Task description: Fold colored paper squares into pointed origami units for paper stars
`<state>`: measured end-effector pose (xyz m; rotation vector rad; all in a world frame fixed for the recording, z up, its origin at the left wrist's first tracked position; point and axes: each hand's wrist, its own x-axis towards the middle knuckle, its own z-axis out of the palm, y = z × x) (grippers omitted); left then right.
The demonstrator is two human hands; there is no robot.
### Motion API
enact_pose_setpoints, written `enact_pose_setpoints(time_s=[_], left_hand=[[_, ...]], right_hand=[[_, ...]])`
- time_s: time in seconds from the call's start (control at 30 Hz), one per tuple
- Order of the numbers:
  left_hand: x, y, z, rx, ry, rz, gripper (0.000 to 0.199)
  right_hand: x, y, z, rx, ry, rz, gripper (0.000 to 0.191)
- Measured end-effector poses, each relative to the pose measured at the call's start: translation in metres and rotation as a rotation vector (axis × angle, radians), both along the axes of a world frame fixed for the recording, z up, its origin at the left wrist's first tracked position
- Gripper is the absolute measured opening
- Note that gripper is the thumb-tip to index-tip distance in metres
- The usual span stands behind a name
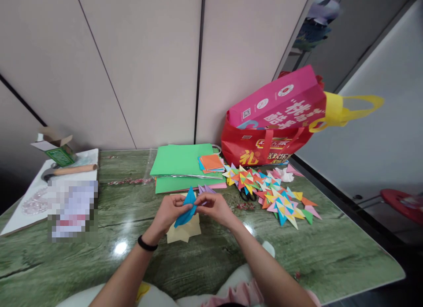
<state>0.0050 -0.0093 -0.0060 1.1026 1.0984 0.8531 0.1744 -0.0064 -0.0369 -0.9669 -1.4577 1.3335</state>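
A blue folded paper (185,216) with pointed ends is held up between my two hands. My left hand (172,212), with a black band at the wrist, pinches its left side between thumb and fingers. From the right, my right hand (214,206) grips the paper's other edge with its fingertips. Beneath them lies a flat beige paper (185,232), partly covered by the hands. Purple folded paper points (206,189) show just behind my right hand.
Green paper sheets (181,159) lie at the back, topped by small orange squares (212,162). Colourful folded paper stars (280,201) spread to the right, near black scissors handles (247,194). A red bag (251,144) stands behind; a hammer (74,169) lies left.
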Motion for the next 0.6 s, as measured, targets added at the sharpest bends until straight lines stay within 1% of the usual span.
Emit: enact_pose_setpoints(time_s=[0.13, 0.27, 0.4, 0.6], left_hand=[[0.0013, -0.0003, 0.0007, 0.013, -0.023, -0.002, 0.033], [0.0030, -0.0003, 0.0011, 0.003, -0.037, -0.009, 0.028], [0.0041, 0.0001, 0.0005, 0.000, -0.028, -0.012, 0.023], [0.0045, 0.0003, -0.0021, -0.007, -0.043, -0.023, 0.026]], right_hand=[[-0.0008, -0.0008, 0.0012, -0.051, 0.025, 0.013, 0.026], [-0.0020, -0.0007, 0.0014, -0.061, 0.008, -0.029, 0.027], [-0.0033, -0.0003, 0.0019, -0.073, 0.046, -0.063, 0.028], [-0.0029, 0.0016, 0.0018, -0.114, 0.102, -0.075, 0.037]])
